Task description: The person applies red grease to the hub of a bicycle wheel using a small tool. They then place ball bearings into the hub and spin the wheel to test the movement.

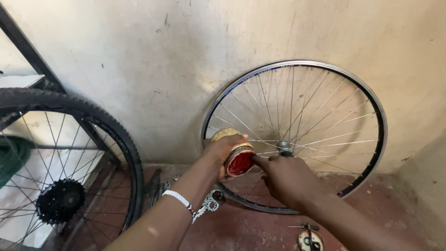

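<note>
My left hand [222,149] grips a small round tin [239,161] tilted on its side, its open mouth showing red grease. My right hand [287,181] is beside it, with a fingertip at the tin's rim. Behind both hands a bare spoked bicycle rim [367,100] without a tyre leans upright against the wall, its hub [284,148] just above my right hand. A white beaded bracelet [179,199] circles my left wrist.
A tyred bicycle wheel [121,139] with a black sprocket cassette [60,201] stands at the left by a dark metal frame [28,51]. On the reddish floor lie a metal chainring part [211,202] and a small round object with a tool [310,239].
</note>
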